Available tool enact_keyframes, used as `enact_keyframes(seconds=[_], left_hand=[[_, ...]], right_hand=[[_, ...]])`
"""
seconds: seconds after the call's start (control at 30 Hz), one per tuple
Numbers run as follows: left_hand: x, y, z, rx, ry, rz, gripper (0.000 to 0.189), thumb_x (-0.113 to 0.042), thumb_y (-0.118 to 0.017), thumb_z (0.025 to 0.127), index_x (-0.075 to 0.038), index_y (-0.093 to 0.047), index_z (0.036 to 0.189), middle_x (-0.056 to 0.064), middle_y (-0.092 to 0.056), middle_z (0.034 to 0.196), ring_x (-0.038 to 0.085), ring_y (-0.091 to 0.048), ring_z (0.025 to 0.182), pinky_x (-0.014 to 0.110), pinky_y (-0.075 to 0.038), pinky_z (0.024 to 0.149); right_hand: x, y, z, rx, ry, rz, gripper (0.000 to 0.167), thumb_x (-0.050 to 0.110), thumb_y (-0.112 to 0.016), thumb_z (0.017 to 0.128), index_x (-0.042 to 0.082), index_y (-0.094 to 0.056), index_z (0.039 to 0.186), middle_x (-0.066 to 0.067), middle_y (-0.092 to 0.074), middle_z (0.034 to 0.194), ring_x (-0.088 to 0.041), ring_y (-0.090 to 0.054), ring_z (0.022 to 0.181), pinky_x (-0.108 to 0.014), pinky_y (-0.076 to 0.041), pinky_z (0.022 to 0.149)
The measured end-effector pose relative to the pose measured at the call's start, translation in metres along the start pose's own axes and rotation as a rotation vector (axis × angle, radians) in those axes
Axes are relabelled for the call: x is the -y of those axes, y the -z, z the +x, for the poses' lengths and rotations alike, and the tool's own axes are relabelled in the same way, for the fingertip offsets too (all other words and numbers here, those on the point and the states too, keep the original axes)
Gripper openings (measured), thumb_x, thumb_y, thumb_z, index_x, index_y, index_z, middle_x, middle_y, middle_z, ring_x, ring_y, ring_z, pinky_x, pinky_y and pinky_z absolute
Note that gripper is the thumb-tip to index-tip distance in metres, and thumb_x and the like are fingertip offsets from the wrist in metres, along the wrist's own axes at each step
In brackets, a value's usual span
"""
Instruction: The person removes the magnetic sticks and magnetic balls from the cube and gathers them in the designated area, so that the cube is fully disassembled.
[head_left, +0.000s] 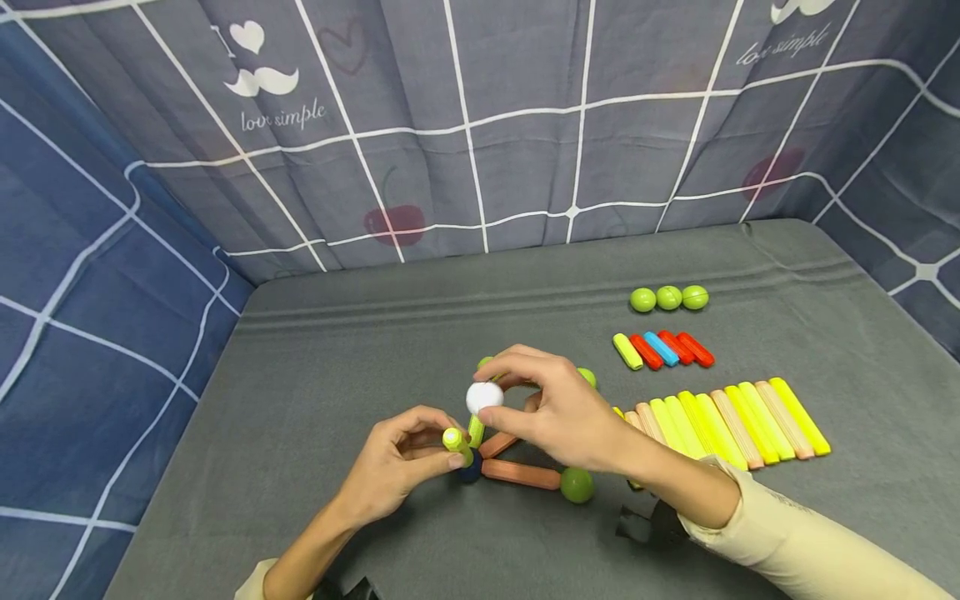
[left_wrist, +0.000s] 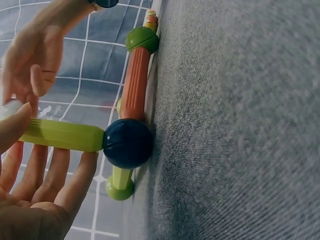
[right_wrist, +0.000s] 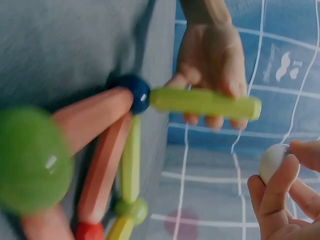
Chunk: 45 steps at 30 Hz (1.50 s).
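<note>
Standing upright on a dark blue ball [left_wrist: 128, 143] is a yellow-green magnetic rod [left_wrist: 67, 135]. My left hand [head_left: 401, 462] holds this rod between thumb and fingers. My right hand [head_left: 558, 408] pinches a white ball [head_left: 484, 397] just above and beside the rod's top; in the right wrist view, a gap separates the white ball [right_wrist: 274, 162] from the rod's free end. From the blue ball, orange-brown rods [head_left: 521, 474] and another yellow-green rod [right_wrist: 131, 160] spread out low over the cloth. A green ball [head_left: 577, 485] sits at one rod's far end. My right hand hides part of this frame.
Right of the frame lies a row of yellow and wood-coloured rods [head_left: 720, 425]. Behind it are several short coloured rods [head_left: 662, 348] and three green balls [head_left: 669, 297]. Checked curtains [head_left: 517, 167] stand behind and beside the grey cloth-covered table [head_left: 322, 350].
</note>
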<state>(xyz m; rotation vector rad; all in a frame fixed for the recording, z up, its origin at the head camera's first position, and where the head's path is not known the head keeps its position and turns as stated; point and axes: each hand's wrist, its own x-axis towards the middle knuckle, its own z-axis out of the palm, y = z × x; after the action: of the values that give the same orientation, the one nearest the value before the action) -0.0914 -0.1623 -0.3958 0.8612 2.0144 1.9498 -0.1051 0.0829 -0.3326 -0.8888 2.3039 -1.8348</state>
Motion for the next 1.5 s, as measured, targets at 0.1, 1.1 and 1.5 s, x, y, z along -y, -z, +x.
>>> enact_keyframes(seconds=[0.1, 1.1, 1.5], left_hand=[[0.000, 0.000, 0.001, -0.010, 0.012, 0.011, 0.025, 0.005, -0.069, 0.089, 0.000, -0.062, 0.112, 0.019, -0.066, 0.107, 0.028, -0.069, 0.097, 0.039, -0.058, 0.083], [0.013, 0.001, 0.005, 0.112, 0.207, 0.120, 0.037, -0.009, -0.073, 0.090, 0.003, -0.064, 0.124, 0.017, -0.064, 0.122, 0.030, -0.061, 0.114, 0.033, -0.052, 0.095], [0.014, 0.003, 0.007, 0.149, 0.236, 0.153, 0.032, -0.012, -0.074, 0.089, -0.002, -0.069, 0.120, 0.010, -0.066, 0.123, 0.025, -0.061, 0.116, 0.032, -0.054, 0.092]], right_hand=[[-0.009, 0.015, -0.002, -0.044, -0.058, -0.015, 0.026, 0.004, -0.076, 0.086, 0.008, -0.069, 0.111, -0.001, -0.063, 0.110, -0.020, -0.062, 0.099, -0.031, -0.057, 0.056], [-0.106, 0.154, 0.027, -0.159, -0.507, -0.514, 0.037, 0.011, -0.066, 0.095, -0.009, -0.058, 0.125, -0.027, -0.057, 0.119, -0.026, -0.062, 0.057, -0.035, -0.054, 0.054], [-0.113, 0.158, 0.033, -0.135, -0.528, -0.554, 0.034, 0.002, -0.064, 0.092, -0.012, -0.058, 0.123, -0.025, -0.067, 0.092, -0.019, -0.059, 0.047, -0.034, -0.052, 0.048]])
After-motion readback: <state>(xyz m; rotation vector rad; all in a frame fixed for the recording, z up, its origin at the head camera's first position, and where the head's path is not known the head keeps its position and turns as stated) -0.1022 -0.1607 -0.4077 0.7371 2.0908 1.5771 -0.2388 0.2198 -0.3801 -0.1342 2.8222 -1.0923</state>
